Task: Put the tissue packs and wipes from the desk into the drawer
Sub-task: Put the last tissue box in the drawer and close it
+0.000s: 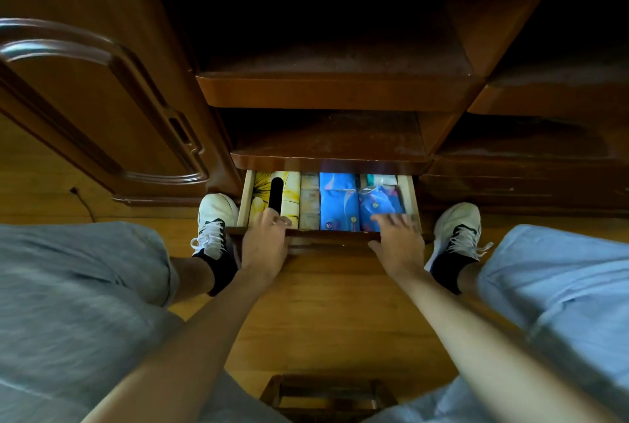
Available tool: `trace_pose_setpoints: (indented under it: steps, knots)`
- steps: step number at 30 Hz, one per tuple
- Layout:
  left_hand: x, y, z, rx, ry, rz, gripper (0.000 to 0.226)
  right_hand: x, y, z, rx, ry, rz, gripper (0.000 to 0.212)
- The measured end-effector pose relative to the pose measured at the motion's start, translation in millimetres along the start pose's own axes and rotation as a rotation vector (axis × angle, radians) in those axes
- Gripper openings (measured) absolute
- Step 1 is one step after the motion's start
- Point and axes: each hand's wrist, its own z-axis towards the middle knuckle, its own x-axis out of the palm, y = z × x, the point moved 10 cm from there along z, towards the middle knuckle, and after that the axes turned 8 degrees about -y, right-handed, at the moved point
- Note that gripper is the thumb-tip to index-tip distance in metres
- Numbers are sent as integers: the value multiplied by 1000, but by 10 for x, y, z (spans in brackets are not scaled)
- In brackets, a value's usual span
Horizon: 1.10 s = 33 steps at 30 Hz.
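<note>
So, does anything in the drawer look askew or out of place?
Nothing stands out. The drawer holds the yellow box, beige packs and blue packs in neat rows. Both hands, left and right, rest on its front edge.

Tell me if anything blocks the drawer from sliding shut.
Nothing visible in its path. Both the left hand and right hand rest on the drawer front edge, and the packs seem to lie below the shelf.

Single view from the camera on my head, looking steeply down past my knees at the open drawer (328,205) low in the cabinet. Both forearms run up from the bottom edge; wide-angle, close range.
</note>
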Motion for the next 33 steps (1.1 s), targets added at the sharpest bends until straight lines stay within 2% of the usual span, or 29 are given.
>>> trace_pose_setpoints:
  steps: [2,3,5,7,9,10,13,18,25,29,33]
  knots:
    - [-132,221,-123,-295,-171,-164,60,-146,-207,-120,267,-152,166,102]
    - [-116,382,-222,-495,-224,-311,75,-161,-340,-242,450,-213,311,117]
    - [123,622,-463,-928,-212,-693,98,63,-518,-572,849,-256,698,133]
    - [417,585,-603,-1213,-75,-997,106,450,-387,-813,1165,-137,1107,126]
    - [565,435,-632,-1340,52,-1248,104,719,-145,-847,1305,37,1462,98]
    - [611,376,-634,-1380,67,-1360,102,754,-108,-814,1335,55,1561,89]
    - [647,342,-589,-1401,29,-1519,96,760,-130,-699,1389,39,1641,78]
    - [682,445,-328,-1352,-15,-1575,88,854,-146,-479,1360,85,1666,76]
    - [740,555,355,-1193,94,-1520,77,926,-301,242,1230,88,1649,69]
    - [792,517,733,-1072,159,-1411,96,1073,-313,555,1257,143,1546,62]
    - [912,395,756,-1105,152,-1418,110,1116,-94,648,1133,172,1564,84]
